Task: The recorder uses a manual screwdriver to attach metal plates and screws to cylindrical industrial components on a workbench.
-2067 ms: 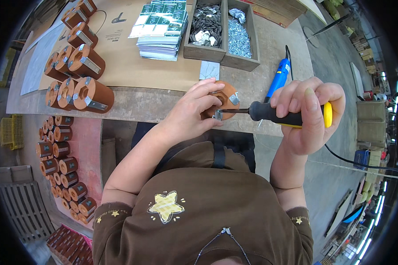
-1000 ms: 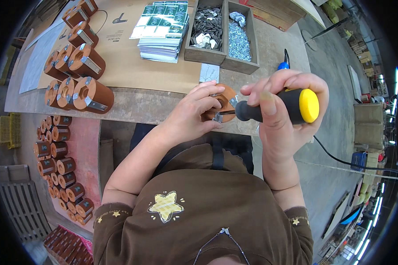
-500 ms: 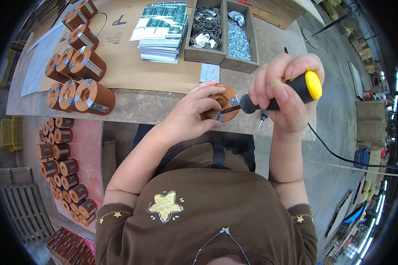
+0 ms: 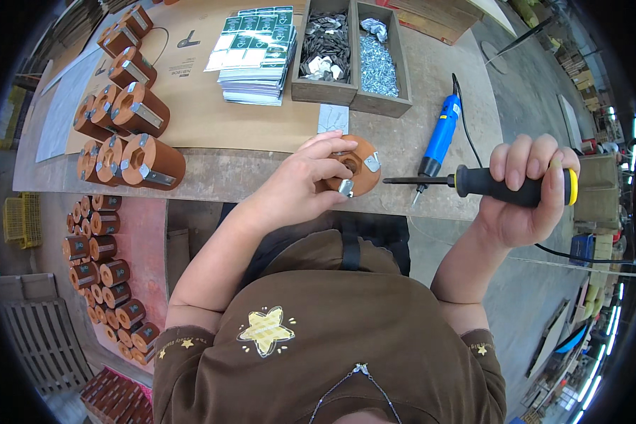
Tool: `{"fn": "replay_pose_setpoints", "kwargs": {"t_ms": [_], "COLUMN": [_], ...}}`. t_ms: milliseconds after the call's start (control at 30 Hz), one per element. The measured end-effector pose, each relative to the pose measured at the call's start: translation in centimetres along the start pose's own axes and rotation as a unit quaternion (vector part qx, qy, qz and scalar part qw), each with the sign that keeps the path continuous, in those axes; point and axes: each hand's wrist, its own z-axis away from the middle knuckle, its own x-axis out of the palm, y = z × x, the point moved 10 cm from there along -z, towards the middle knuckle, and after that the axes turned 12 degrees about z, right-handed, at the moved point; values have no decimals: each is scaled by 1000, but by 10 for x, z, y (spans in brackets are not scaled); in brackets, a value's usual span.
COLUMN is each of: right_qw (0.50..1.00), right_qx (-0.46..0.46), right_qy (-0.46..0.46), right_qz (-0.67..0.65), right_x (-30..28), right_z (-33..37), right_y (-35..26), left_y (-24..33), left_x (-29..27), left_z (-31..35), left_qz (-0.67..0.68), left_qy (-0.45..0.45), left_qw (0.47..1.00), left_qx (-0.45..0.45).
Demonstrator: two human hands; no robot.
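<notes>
My left hand (image 4: 307, 175) is closed around a round orange-brown wooden piece (image 4: 366, 152) with a hole in its middle, close to the table's front edge. Two small metal clips show on the piece, one (image 4: 372, 162) at its right rim and another (image 4: 345, 187) by my thumb. To the right, my right hand (image 4: 533, 187) grips the black handle of a screwdriver (image 4: 491, 185). Its shaft points left, with the tip just short of the wooden piece. Behind the shaft, a blue electric screwdriver (image 4: 442, 134) with a black cord lies on the table.
Several similar wooden cylinders (image 4: 153, 161) stand at the left of the table (image 4: 233, 174); more sit on a lower red surface (image 4: 145, 240). A stack of printed cards (image 4: 254, 81) is at the back, beside wooden boxes of dark metal pieces (image 4: 327, 44) and screws (image 4: 379, 67).
My right hand has swung right and slightly down with the screwdriver, drawing its tip off the wooden piece. The blue electric screwdriver now shows. My left hand stays on the piece.
</notes>
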Motion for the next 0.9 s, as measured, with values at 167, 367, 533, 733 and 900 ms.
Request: {"fn": "replay_pose_setpoints", "kwargs": {"t_ms": [167, 367, 533, 733, 900], "right_qw": [1000, 1000, 997, 995, 992], "right_qx": [4, 2, 8, -20, -33], "right_qy": [-5, 5, 52, 61, 69], "right_qz": [25, 31, 55, 79, 96], "right_x": [-3, 4, -7, -21, -31], "right_z": [5, 2, 4, -4, -7], "right_y": [1, 4, -2, -19, -24], "left_y": [2, 7, 23, 83, 116], "left_x": [5, -2, 5, -84, -246], "left_z": [-2, 0, 2, 5, 16], "left_qz": [-28, -133, -277, -175, -281], "left_qy": [3, 30, 32, 85, 246], "left_qw": [1000, 990, 956, 974, 926], "left_qx": [1, 31, 92, 116, 62]}}
